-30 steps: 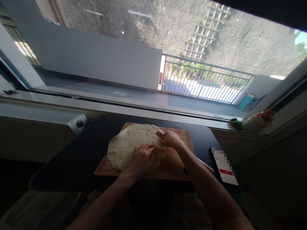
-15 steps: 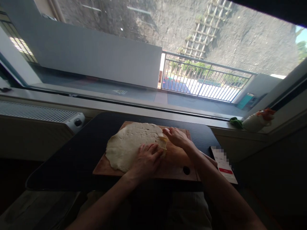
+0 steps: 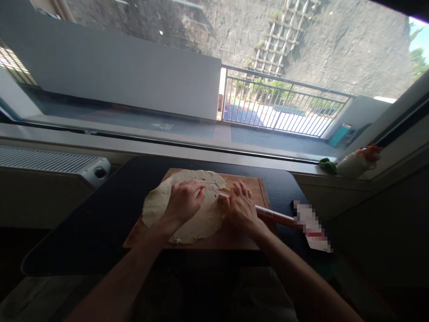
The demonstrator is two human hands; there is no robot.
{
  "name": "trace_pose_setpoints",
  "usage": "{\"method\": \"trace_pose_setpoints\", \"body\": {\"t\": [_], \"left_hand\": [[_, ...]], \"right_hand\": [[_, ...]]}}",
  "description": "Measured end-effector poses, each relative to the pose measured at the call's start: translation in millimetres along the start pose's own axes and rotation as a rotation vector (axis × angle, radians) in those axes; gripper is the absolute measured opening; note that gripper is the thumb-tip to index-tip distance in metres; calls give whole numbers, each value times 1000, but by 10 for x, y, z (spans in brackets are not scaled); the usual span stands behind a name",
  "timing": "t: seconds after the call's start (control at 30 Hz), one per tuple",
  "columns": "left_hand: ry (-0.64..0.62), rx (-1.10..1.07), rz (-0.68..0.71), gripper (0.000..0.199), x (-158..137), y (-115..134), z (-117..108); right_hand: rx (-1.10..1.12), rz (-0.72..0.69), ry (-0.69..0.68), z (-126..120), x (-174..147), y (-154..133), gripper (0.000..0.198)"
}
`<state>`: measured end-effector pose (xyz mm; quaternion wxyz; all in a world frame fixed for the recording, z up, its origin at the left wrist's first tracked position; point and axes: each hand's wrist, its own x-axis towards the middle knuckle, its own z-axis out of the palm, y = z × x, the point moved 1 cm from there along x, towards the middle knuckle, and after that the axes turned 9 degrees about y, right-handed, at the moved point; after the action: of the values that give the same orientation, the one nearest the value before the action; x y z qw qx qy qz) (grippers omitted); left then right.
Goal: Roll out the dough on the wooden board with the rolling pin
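A wide, flattened sheet of dough (image 3: 197, 228) lies on a wooden board (image 3: 259, 192), with small dents and cracks across its upper part. Over the middle of the dough is my left hand (image 3: 184, 199), its fingers curled in; whether anything is between them is hidden. My right hand (image 3: 238, 203) rests at the dough's right edge, fingers stretched out and partly covering that edge. A slim rolling pin (image 3: 278, 216) extends rightward from behind my right hand across the board's side.
The board sits on a dark table (image 3: 100, 205). A phone (image 3: 311, 226), partly pixelated, lies at the table's right. Behind the table are a radiator (image 3: 50, 161), a window sill (image 3: 150, 152) and a white pot with a reddish top (image 3: 357, 163).
My left hand has moved left and away from me over the dough, its fingers now curled. My right hand has come closer to me at the dough's right edge. More of the rolling pin shows.
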<state>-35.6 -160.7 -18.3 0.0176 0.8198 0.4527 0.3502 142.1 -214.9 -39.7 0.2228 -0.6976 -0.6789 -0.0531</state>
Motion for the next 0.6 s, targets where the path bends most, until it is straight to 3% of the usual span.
{"method": "trace_pose_setpoints", "body": {"t": [0.07,0.13,0.23,0.33,0.47,0.6], "left_hand": [[-71,42,25,30,352,10,108],[-299,95,151,32,654,72,275],[-581,158,303,25,931,197,514],[-643,205,348,21,1058,279,644],[-712,180,350,26,1154,335,656],[-811,115,220,16,1232,408,584]], "right_hand": [[13,-62,12,10,-335,-123,57],[34,-74,21,1,-547,-198,57],[90,-41,54,-66,-559,-193,49],[160,-31,80,-170,-390,-88,35],[187,13,61,-232,-192,82,29],[105,77,91,-173,-124,132,30]]}}
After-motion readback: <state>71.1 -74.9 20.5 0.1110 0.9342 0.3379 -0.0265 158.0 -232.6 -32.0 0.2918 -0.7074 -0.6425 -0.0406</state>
